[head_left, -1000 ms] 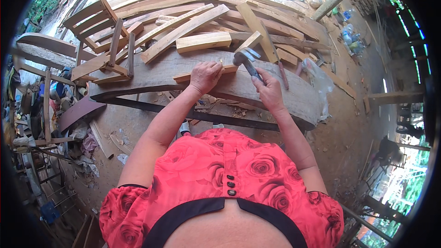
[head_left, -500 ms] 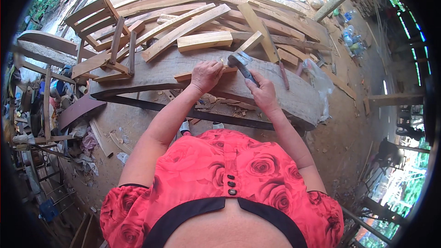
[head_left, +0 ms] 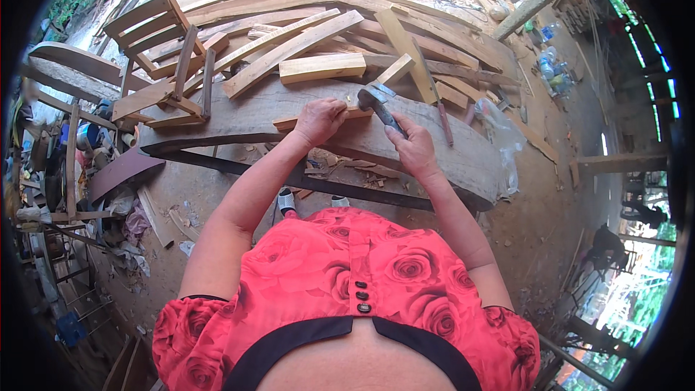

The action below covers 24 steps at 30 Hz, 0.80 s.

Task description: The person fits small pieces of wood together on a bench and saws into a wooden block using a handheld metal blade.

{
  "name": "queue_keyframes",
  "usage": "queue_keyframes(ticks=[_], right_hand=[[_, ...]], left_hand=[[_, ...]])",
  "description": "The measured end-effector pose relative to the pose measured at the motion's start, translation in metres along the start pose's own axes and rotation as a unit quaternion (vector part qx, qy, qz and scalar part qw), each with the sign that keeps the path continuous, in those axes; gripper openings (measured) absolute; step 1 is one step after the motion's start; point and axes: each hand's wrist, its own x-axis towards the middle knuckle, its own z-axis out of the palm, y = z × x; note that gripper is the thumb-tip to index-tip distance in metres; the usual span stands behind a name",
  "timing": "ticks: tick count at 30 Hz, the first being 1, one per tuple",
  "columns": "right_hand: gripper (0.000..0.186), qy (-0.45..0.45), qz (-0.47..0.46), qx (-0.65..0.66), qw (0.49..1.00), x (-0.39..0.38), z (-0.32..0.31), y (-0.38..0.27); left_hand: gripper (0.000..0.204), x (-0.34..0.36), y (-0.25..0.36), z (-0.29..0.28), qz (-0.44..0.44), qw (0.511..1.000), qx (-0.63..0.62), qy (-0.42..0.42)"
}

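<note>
- My right hand is wrapped snugly around the handle of a claw hammer, fingers closed on it and the thumb lying along the shaft.
- My left hand has its fingers bunched together over a narrow wooden strip – I can't tell whether they pinch something small or simply bear on the wood.
- The strip lies beneath my left hand, showing on both sides of it, its right end reaching close to the hammer head; I can't tell whether hammer and strip touch.
- Both hands are over a thick, grey-brown wooden bench, the strip near its front edge.
- Just beyond my left hand is a squared block; a smaller block sits beyond the hammer head, next to a pale board.
- A slatted wooden frame stands at the bench's left – clear of my hands – and clear plastic sheeting hangs at its right end.
</note>
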Motion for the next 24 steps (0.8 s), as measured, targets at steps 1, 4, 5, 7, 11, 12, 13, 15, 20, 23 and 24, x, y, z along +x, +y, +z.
queue_keyframes(ticks=[1, 4, 5, 7, 11, 12, 13, 15, 20, 23, 24], right_hand=[[0.035, 0.004, -0.009, 0.011, 1.000, 0.001, 0.002, 0.004], [0.035, -0.001, 0.001, 0.037, 0.999, 0.001, -0.001, -0.001], [0.035, -0.010, 0.021, 0.052, 0.998, 0.001, -0.003, -0.006], [0.036, -0.005, 0.015, 0.061, 0.998, -0.001, -0.001, -0.013], [0.035, 0.008, -0.041, 0.029, 0.999, -0.002, 0.009, -0.002], [0.035, 0.008, -0.041, 0.029, 0.999, -0.001, 0.011, 0.001], [0.034, 0.003, -0.033, 0.042, 0.999, -0.001, 0.012, 0.003], [0.034, -0.004, -0.024, 0.055, 0.998, 0.000, 0.013, 0.004], [0.035, 0.016, -0.028, 0.091, 0.995, -0.001, 0.007, -0.008], [0.037, 0.019, -0.026, 0.099, 0.995, 0.001, 0.009, 0.012], [0.037, 0.018, -0.024, 0.099, 0.995, 0.001, 0.009, 0.012]], left_hand=[[0.013, 0.000, -0.001, 0.001, -0.001, 1.000, -0.005, 0.001], [0.014, 0.001, 0.001, 0.001, -0.003, 1.000, -0.013, 0.001], [0.014, 0.002, 0.002, 0.000, -0.006, 1.000, -0.015, -0.001], [0.014, 0.001, 0.001, 0.000, -0.004, 1.000, -0.011, 0.000], [0.013, 0.000, 0.001, 0.002, -0.009, 1.000, -0.012, 0.000], [0.013, 0.001, 0.002, 0.001, -0.009, 1.000, -0.012, 0.000], [0.013, 0.002, 0.003, 0.001, -0.010, 1.000, -0.011, -0.003], [0.013, 0.001, 0.002, 0.001, -0.012, 1.000, -0.010, -0.006], [0.014, 0.001, -0.001, 0.002, -0.007, 1.000, -0.010, -0.002], [0.014, 0.004, 0.002, 0.001, -0.005, 1.000, -0.022, 0.002], [0.014, 0.004, 0.003, 0.000, -0.006, 1.000, -0.023, 0.000]])
